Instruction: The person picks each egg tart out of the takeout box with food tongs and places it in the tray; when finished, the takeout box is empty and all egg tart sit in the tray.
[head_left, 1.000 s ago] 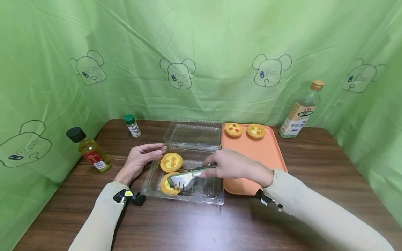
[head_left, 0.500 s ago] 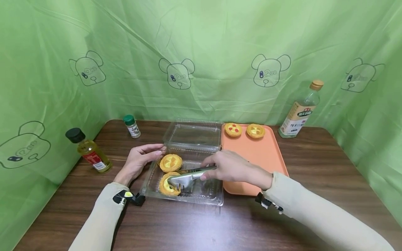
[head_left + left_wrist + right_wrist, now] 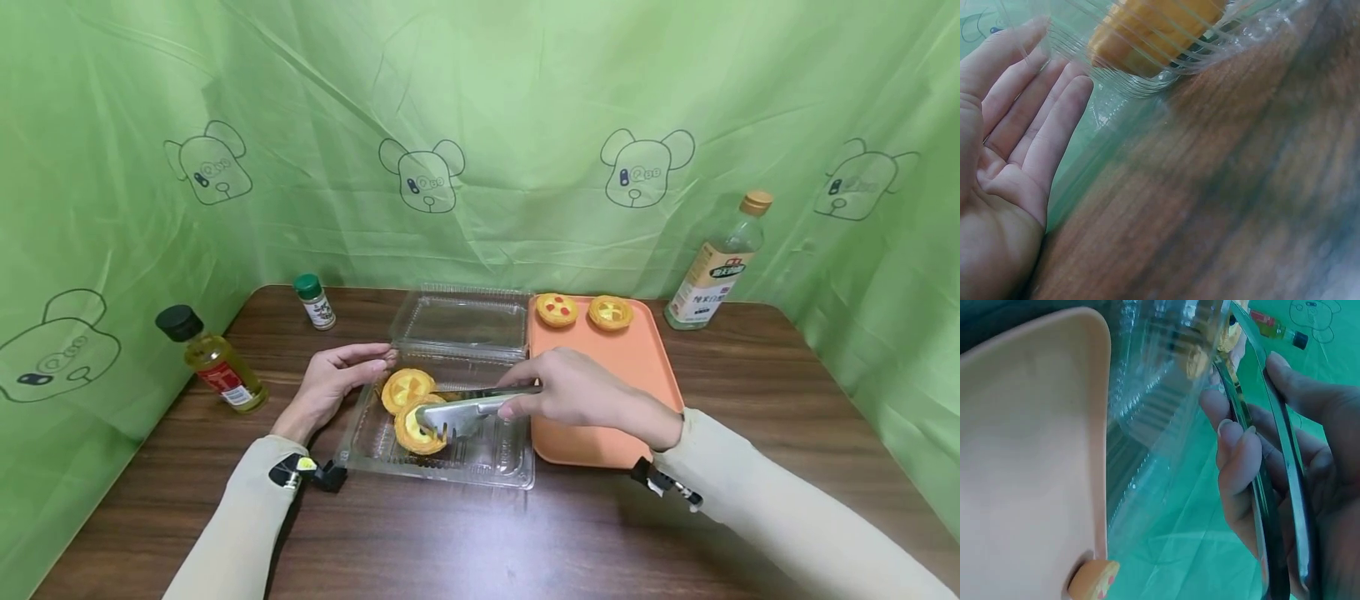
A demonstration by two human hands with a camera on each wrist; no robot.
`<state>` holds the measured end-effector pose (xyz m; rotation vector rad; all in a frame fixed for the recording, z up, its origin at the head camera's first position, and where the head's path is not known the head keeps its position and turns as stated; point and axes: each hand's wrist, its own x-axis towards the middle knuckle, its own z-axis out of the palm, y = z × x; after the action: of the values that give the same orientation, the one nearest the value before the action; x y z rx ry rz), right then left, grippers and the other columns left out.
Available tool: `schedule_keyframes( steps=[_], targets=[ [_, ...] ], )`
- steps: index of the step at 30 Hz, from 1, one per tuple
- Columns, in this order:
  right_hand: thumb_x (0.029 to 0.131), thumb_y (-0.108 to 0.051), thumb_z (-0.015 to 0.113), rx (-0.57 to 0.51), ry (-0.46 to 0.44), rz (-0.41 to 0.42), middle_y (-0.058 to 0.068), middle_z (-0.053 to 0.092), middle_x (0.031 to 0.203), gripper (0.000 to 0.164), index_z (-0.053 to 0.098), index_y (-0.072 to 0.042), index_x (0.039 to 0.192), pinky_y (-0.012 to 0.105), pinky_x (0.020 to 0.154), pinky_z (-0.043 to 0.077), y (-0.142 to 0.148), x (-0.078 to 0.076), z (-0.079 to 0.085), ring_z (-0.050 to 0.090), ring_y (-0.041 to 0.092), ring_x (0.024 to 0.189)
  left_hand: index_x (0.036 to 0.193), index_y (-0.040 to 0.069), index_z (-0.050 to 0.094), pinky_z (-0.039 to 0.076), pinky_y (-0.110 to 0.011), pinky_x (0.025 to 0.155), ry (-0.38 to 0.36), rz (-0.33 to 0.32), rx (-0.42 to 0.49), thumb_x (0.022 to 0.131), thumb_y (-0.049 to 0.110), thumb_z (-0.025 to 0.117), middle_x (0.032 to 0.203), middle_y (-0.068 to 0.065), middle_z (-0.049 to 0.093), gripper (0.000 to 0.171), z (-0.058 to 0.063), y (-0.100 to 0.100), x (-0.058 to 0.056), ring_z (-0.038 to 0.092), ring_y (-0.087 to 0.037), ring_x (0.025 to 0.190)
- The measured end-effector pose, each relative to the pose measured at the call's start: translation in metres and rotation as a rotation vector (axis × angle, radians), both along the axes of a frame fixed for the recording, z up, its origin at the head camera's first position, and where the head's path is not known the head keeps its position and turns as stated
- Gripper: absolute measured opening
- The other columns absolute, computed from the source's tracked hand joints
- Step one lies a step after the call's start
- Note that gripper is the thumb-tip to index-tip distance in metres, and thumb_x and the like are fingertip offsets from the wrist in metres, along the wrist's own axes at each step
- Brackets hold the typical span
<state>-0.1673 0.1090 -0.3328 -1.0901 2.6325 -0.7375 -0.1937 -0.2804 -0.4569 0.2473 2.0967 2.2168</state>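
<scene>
My right hand (image 3: 577,390) grips metal tongs (image 3: 472,408) over an open clear plastic container (image 3: 480,477). Between the tong ends is an egg tart (image 3: 406,427), tilted and slightly raised, overlapping a second egg tart (image 3: 406,386) behind it in the container's left side. In the right wrist view the two arms of the tongs (image 3: 1289,450) run between thumb and fingers, with part of a tart (image 3: 1229,337) at their far end. My left hand (image 3: 330,383) holds the container's left back corner between thumb and fingers; the left wrist view shows its fingers (image 3: 1054,137) against the ribbed plastic.
An orange tray (image 3: 641,358) right of the container bears a red-dotted tart (image 3: 557,310) and another tart (image 3: 611,313) at its back. A tall bottle (image 3: 708,275) stands back right. An oil bottle (image 3: 225,371) and a green-capped shaker (image 3: 316,303) stand left. A green curtain surrounds the table.
My right hand has moved a little right and up with the tongs. The front tart has shifted right, tilted and risen with them. My left hand has stayed in place.
</scene>
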Motion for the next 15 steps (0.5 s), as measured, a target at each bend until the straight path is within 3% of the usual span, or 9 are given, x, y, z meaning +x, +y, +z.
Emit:
schedule_keyframes(
  steps=[8, 15],
  targets=[
    [0.096, -0.04, 0.081, -0.054, 0.003, -0.039, -0.007, 0.078, 0.113, 0.036, 0.08, -0.018, 0.125, 0.031, 0.07, 0.054, 0.021, -0.004, 0.011, 0.065, 0.006, 0.078, 0.134, -0.003, 0.071, 0.061, -0.033, 0.094, 0.001, 0.005, -0.014, 0.098, 0.009, 0.079, 0.126, -0.01, 0.076, 0.039, 0.0, 0.001, 0.0, 0.073, -0.02, 0.116],
    [0.094, -0.036, 0.085, -0.097, 0.029, -0.118, -0.014, 0.069, 0.08, 0.023, 0.082, -0.025, 0.114, 0.029, 0.055, 0.042, 0.043, -0.008, 0.025, 0.047, 0.007, 0.058, 0.133, -0.005, 0.07, 0.061, -0.034, 0.095, 0.005, -0.002, 0.012, 0.099, 0.005, 0.077, 0.125, -0.011, 0.076, 0.037, 0.001, 0.001, 0.001, 0.073, -0.02, 0.115]
  ],
)
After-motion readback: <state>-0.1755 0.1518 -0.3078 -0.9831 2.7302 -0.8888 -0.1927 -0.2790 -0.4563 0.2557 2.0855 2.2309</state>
